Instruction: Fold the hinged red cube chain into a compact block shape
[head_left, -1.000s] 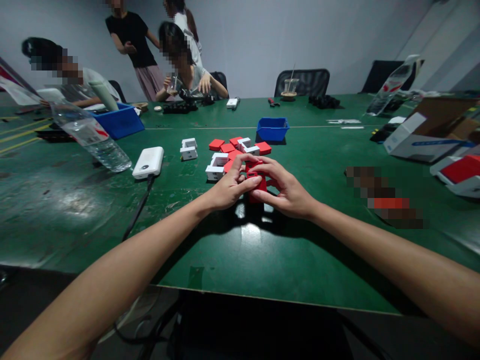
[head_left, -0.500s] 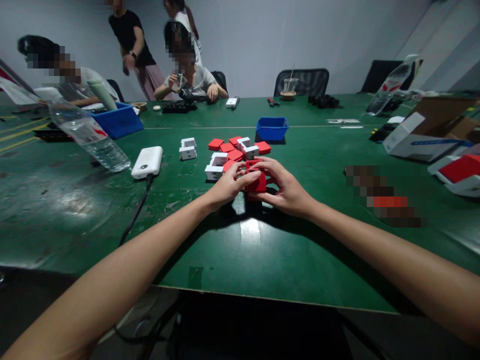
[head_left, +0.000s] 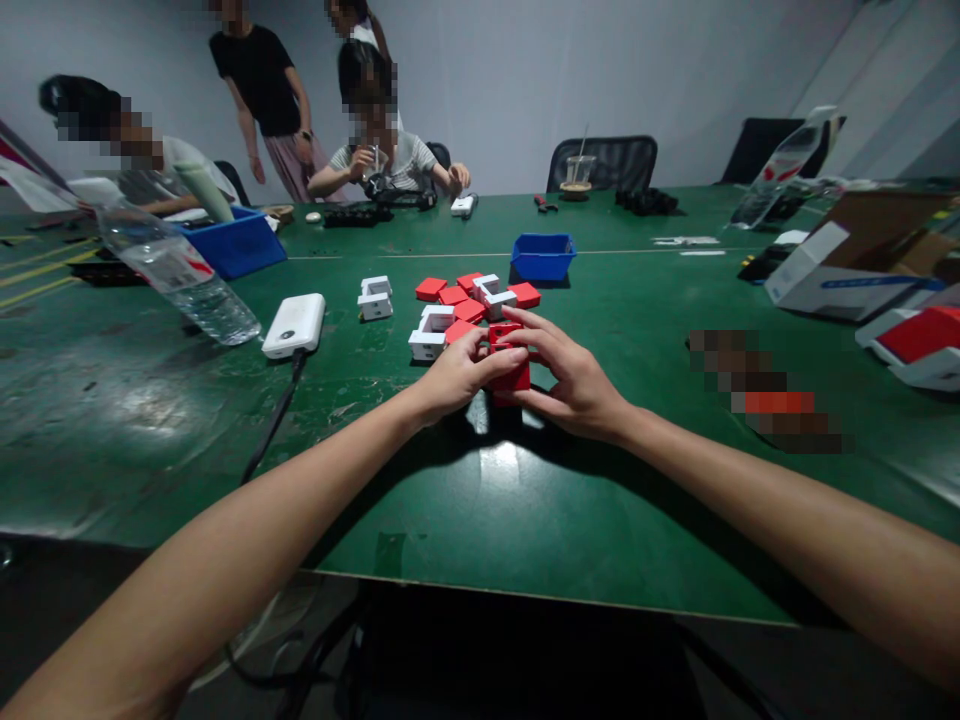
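Both my hands meet over a small red box (head_left: 513, 378) just above the green table (head_left: 525, 510). My left hand (head_left: 454, 376) pinches its left side with thumb and fingers. My right hand (head_left: 571, 382) wraps its right side, fingers curled over the top. Right behind them lies a heap of red lids (head_left: 459, 296) and white box parts (head_left: 430, 342), with two more white pieces (head_left: 375, 298) a little to the left.
A white power bank (head_left: 295, 324) with a black cable and a lying water bottle (head_left: 178, 270) are on the left. Blue bins (head_left: 543, 256) (head_left: 238, 240) stand further back. Cardboard boxes (head_left: 862, 260) fill the right. Several people are at the far end.
My hands have shifted their grip slightly on the red box, which stays in place. The people at the far end have moved about.
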